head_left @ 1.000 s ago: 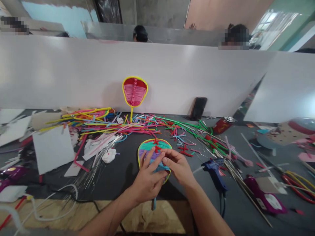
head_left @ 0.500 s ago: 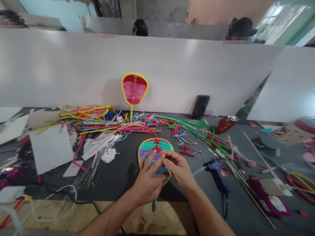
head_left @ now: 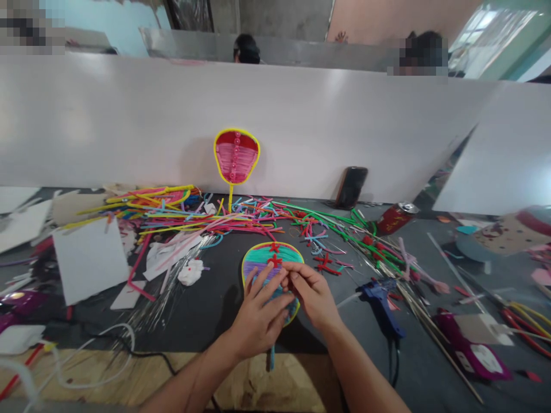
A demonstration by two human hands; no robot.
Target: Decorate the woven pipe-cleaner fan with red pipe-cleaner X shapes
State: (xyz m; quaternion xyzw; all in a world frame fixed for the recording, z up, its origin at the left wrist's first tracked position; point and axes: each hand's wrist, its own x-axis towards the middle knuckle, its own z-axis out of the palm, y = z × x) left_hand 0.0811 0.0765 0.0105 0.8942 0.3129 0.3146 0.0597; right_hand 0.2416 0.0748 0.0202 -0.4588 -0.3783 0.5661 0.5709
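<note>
A hand fan (head_left: 258,253) made of pipe cleaners lies in front of me, with teal, purple and blue bands, a yellow rim and red star-shaped pieces (head_left: 274,261) down its upper middle. Across its lower part rests my left hand (head_left: 262,307), fingers stretched and apart. My right hand (head_left: 312,292) is closed in a pinch over the fan's right side, close to the left fingertips. Whatever it pinches is hidden by the fingers. The fan's blue handle (head_left: 272,358) sticks out toward me below the left hand.
A pink fan with a yellow rim (head_left: 236,158) stands against the white partition (head_left: 129,126). Heaped pipe cleaners (head_left: 206,221) lie behind my hands. To the right are a blue glue gun (head_left: 383,304), a phone (head_left: 352,187), a red can (head_left: 396,219) and red pieces (head_left: 326,265).
My left fingers have shifted slightly over the lower fan, and the right hand's pinch has turned a little. The fan stays in nearly the same place.
</note>
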